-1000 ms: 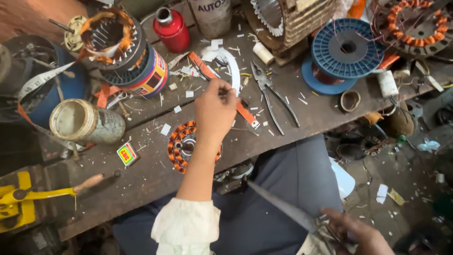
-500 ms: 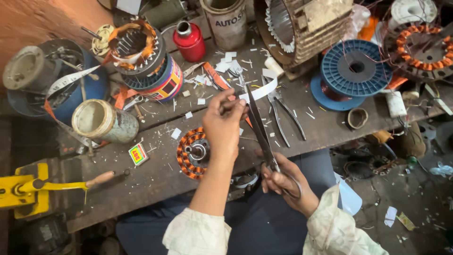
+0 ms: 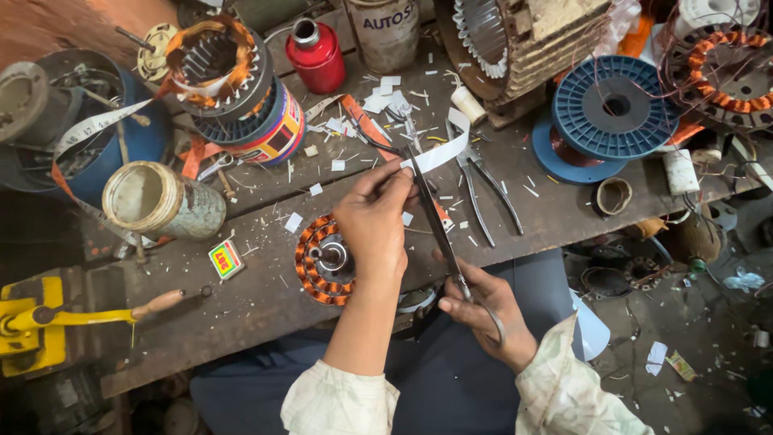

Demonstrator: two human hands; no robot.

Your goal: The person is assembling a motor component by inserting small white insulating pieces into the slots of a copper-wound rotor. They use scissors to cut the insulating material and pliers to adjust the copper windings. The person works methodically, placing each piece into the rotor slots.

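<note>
Head view: two hands cutting a white paper strip with scissors above a cluttered counter.

The left hand [image 3: 372, 221] pinches one end of the white paper strip [image 3: 441, 149] between closed fingertips, just above the copper-wound stator [image 3: 322, 259]. The right hand [image 3: 487, 310] is curled through the handles of the scissors [image 3: 435, 221], whose blades meet the strip. Pliers [image 3: 483, 189] lie on the counter [image 3: 258, 290] beside a blue spool [image 3: 613, 109]; a red can [image 3: 316, 55] stands further back.

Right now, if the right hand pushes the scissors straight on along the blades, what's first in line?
The white strip held by the left hand: the scissors in the right hand point at it. Beyond lies paper scrap litter; depth unclear.
</note>
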